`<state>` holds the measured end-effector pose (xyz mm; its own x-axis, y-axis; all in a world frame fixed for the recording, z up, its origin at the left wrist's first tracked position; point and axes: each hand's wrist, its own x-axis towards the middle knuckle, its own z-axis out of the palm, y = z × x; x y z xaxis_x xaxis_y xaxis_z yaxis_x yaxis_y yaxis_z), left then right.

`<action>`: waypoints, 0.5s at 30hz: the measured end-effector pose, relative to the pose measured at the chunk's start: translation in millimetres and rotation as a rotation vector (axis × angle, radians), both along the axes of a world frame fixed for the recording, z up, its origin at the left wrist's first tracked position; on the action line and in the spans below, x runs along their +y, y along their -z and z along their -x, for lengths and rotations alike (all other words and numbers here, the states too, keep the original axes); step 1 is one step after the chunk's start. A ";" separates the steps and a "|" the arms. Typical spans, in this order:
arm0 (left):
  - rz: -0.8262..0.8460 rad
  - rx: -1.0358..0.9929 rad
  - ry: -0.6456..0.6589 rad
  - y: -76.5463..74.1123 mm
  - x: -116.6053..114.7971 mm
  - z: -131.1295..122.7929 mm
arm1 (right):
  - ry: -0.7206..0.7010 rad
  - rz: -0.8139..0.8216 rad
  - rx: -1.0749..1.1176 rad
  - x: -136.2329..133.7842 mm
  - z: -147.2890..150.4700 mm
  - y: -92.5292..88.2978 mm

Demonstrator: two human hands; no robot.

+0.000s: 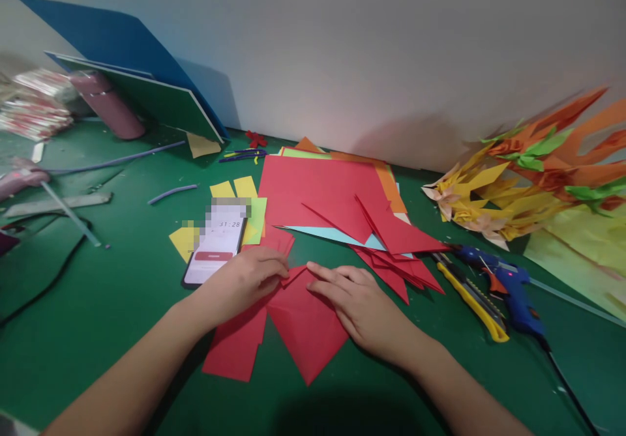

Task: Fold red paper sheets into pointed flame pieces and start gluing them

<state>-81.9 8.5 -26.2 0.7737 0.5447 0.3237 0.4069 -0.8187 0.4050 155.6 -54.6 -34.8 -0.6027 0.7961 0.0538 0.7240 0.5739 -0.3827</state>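
Note:
A red paper square (309,332), creased and turned like a diamond, lies on the green table in front of me. My left hand (252,276) pinches a folded flap at its upper left edge, thumb and fingers together. My right hand (357,299) rests on its upper right side with fingers stretched out, the fingertips touching the top corner. Under and beside the left hand lie red paper strips (235,351). A phone (212,247) with a timer on its screen lies just behind my left wrist.
Folded red papers (391,260) and a stack of coloured sheets (317,182) lie behind my hands. Rightward are a yellow cutter (472,302), a blue glue gun (513,292) with its cord, and paper flowers (548,162). A pink bottle (107,107) stands back left.

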 end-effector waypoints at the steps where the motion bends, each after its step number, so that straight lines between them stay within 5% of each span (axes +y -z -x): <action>1: -0.006 -0.001 0.005 -0.6 0.1 0.0 | 0.001 0.006 -0.003 0.2 0.2 -0.5; 15: 0.011 0.118 0.079 -4.5 1.6 4.3 | 0.006 0.035 -0.020 0.9 0.8 -2.3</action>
